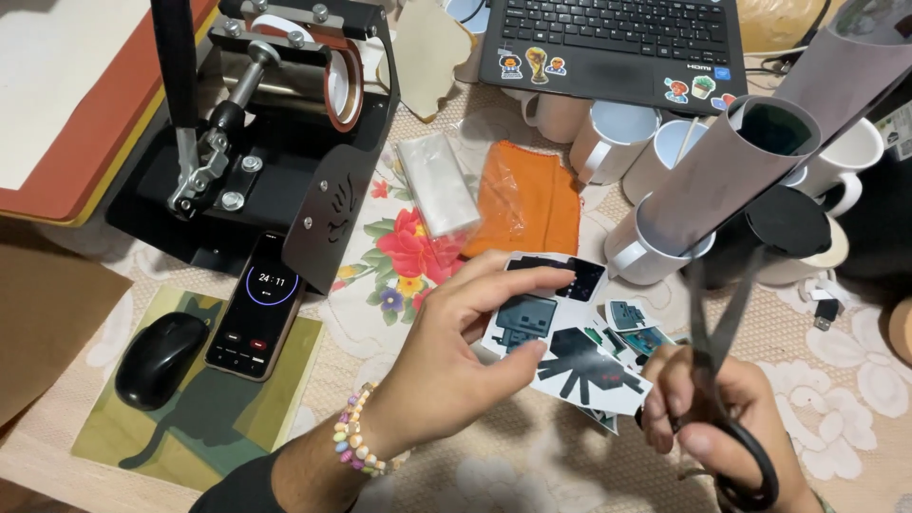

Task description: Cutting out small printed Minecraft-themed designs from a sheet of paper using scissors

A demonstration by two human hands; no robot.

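A white printed sheet of blocky dark figures (560, 332) is pinched flat by the left hand (456, 366) fingers, steadied for the black-handled scissors (722, 380) gripped in the right hand (708, 418).

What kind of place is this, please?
Probably a home craft table for printing mugs: a mug heat press, blank white mugs, and a printed sticker sheet held by the left hand beside scissors.
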